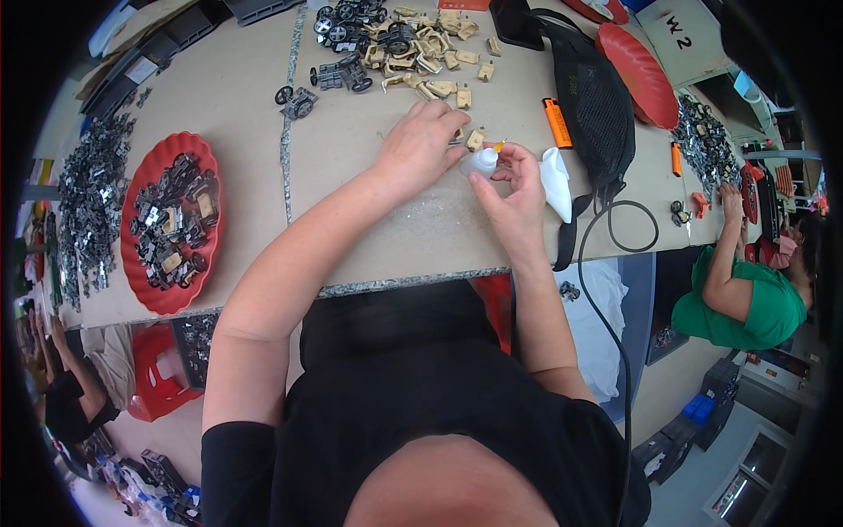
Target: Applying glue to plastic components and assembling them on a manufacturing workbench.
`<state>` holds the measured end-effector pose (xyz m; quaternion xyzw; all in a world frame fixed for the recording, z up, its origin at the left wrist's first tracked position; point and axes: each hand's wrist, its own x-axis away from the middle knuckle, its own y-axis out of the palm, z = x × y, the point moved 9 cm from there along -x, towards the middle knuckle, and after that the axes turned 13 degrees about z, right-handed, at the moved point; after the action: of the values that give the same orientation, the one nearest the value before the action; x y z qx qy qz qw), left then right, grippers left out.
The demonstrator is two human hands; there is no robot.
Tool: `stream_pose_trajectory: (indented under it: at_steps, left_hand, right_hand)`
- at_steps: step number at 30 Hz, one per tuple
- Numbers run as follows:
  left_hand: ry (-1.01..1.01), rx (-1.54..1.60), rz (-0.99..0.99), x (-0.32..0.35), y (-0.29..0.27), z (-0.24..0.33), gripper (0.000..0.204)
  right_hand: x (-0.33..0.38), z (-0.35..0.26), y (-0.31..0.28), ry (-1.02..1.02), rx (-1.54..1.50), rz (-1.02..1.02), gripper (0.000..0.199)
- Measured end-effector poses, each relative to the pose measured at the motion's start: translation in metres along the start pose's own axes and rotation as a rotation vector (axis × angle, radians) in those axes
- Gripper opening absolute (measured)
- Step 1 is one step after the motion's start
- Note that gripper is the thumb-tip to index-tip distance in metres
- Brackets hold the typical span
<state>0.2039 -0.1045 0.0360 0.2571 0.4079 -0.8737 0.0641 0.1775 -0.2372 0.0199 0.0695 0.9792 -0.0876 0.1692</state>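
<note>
My right hand is closed around a small white squeeze bottle with a yellow nozzle, tilted over the table. Just left of it, my left hand has its fingers and thumb curled round a small beige plastic part, mostly hidden by the fingers. Another beige part lies between the two hands. Beyond them is a heap of beige parts. Black toy chassis with wheels are piled against its left side, and a separate chassis sits nearer me.
On the left stands a red scalloped tray of mixed parts, beside a dark heap of parts. To the right lie a white cloth, an orange box, a black mesh bag and a cable. A person in green works farther right.
</note>
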Motion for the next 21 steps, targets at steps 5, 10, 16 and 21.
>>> stream_pose_trajectory:
  at_steps: [5, 10, 16, 21]
  left_hand:
    - [-0.107, 0.154, -0.007, 0.005, -0.007, -0.015, 0.035]
    - [-0.786, 0.949, 0.068, 0.052, -0.044, -0.043, 0.028]
    - [-0.944, 1.149, 0.106, 0.110, -0.069, -0.064, 0.030]
    - [-0.860, 1.112, 0.164, 0.129, -0.084, -0.068, 0.028]
  right_hand:
    - [0.002, 0.005, 0.004, 0.048, 0.009, -0.063, 0.035]
    - [0.007, 0.002, 0.011, 0.155, -0.232, -0.092, 0.033]
    - [0.022, -0.023, 0.035, 0.329, -0.453, -0.185, 0.031]
    - [0.023, -0.018, 0.060, 0.400, -0.679, -0.181, 0.023]
